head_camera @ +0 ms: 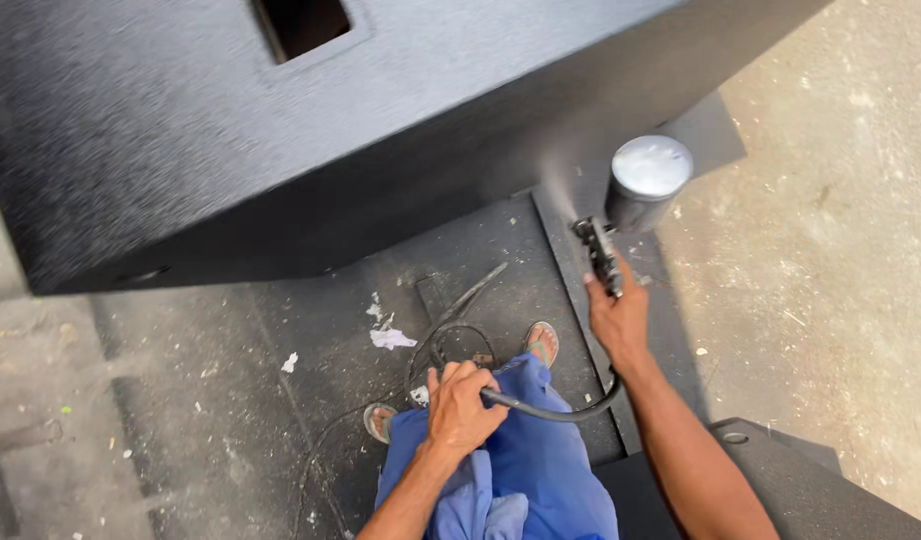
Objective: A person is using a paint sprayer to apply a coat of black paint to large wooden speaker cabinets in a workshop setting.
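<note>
My right hand (pixel 618 318) grips a spray gun (pixel 600 252) with a round metal cup (pixel 648 178) on top. A fine mist leaves its nozzle toward the side of a large black textured box (pixel 280 140). A black hose (pixel 555 408) runs from the gun down and across to my left hand (pixel 460 405), which is closed around it just above my knees. The box has a rectangular cutout (pixel 302 22) in its top face.
My sandalled feet (pixel 542 342) stand on dark, paint-stained boards (pixel 320 330) with white flecks. More hose loops (pixel 450 340) lie by my feet. Another black panel (pixel 780 490) sits at the lower right. Sandy concrete floor (pixel 840 250) spreads to the right.
</note>
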